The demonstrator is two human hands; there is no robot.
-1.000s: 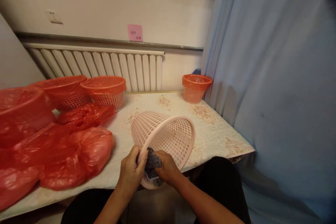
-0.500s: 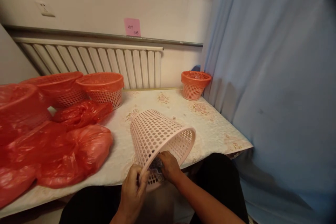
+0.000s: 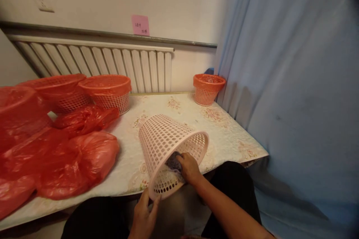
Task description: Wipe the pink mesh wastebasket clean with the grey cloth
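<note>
A pale pink plastic wastebasket [image 3: 165,136] with a lattice wall lies tilted on its side at the table's front edge, its mouth toward me. My left hand [image 3: 144,214] pinches the basket's rim at the lower left, thumb and fingers on either side of it. Inside the mouth, my right hand [image 3: 191,169] grips a dark grey, fuzzy cloth [image 3: 174,162] near the inner wall. The fingertips of the right hand are partly hidden by the cloth.
Red plastic bags [image 3: 92,157] and several baskets lined with red bags, one a lined basket [image 3: 112,99], crowd the left. Another lined basket [image 3: 206,95] stands at the back right by a blue curtain [image 3: 280,82]. A radiator [image 3: 112,63] runs behind the flowered tablecloth [image 3: 224,138].
My right hand has moved up and slightly right with the cloth, deeper along the mouth. My left hand has slid down the rim. The basket has turned slightly.
</note>
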